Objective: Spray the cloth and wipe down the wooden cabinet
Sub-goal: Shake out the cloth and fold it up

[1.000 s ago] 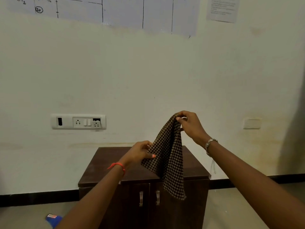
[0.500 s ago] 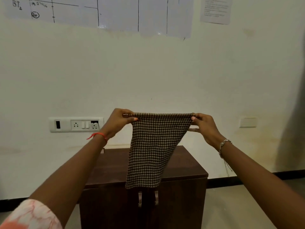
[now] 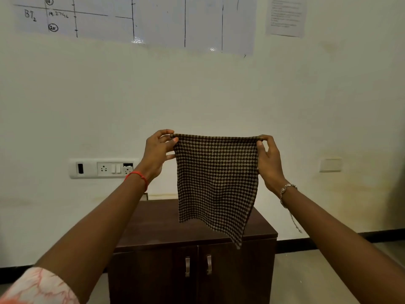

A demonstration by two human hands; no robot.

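Wall point(image 3: 219, 95) behind | I logged cloth point(image 3: 215, 183) hung above cabinet point(image 3: 153, 227) | midway between left hand point(image 3: 157, 154) and right hand point(image 3: 269, 163); each pinched a top corner.

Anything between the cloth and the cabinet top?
Nothing visible. The left hand and right hand pinch the top corners of the cloth, which hangs spread in front of the cabinet. The visible part of its top is bare; the cloth hides some.
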